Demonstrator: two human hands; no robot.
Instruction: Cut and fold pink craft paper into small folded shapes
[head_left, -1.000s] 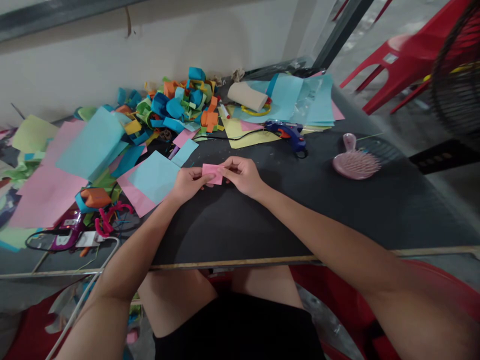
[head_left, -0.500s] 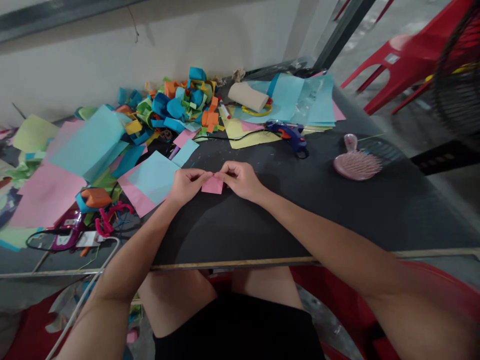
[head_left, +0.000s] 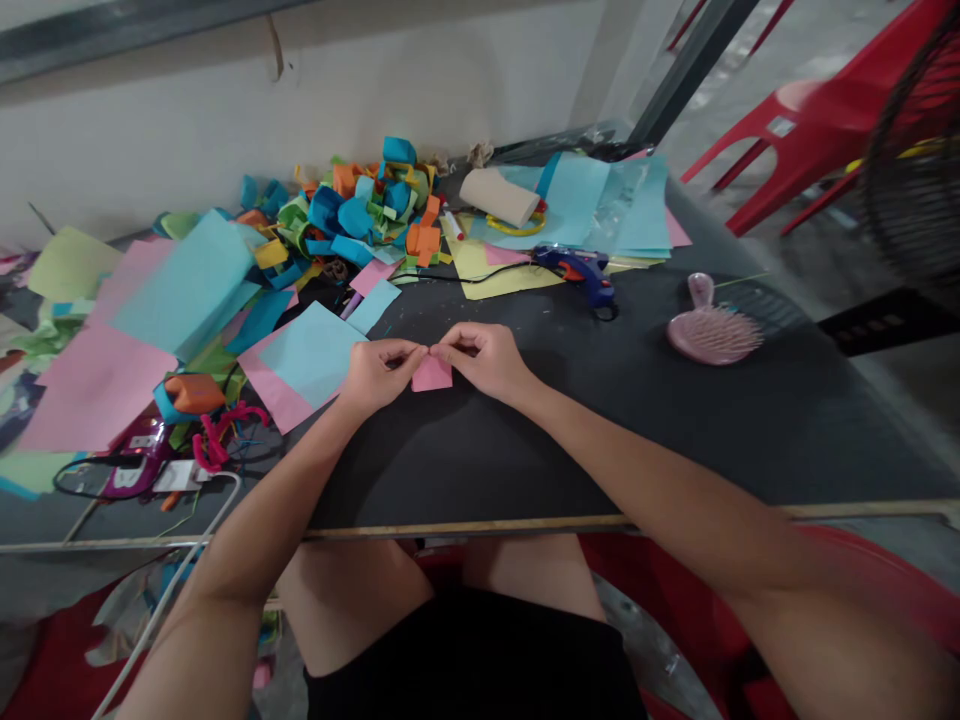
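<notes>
A small square of pink paper (head_left: pixel 433 376) is held just above the dark tabletop, in the middle of the view. My left hand (head_left: pixel 380 373) pinches its upper edge between thumb and forefinger. From the other side, my right hand (head_left: pixel 480 358) pinches the same edge, so the fingertips of both hands almost meet. The paper's lower part hangs free below the fingers; its top edge is hidden by them. Left of my left hand lies a light blue sheet (head_left: pixel 310 350) over a larger pink one.
Folded coloured paper pieces (head_left: pixel 349 215) are heaped by the wall. A blue glue gun (head_left: pixel 581 268) and a cardboard roll (head_left: pixel 499 196) lie behind my right hand. A pink hairbrush (head_left: pixel 712 332) is at right. Left are paper sheets (head_left: pixel 112 385) and a purple power strip (head_left: pixel 140 455).
The pink paper has shifted slightly right and down in the view, and my fingertips have come closer together along its top edge. Both hands keep their pinch.
</notes>
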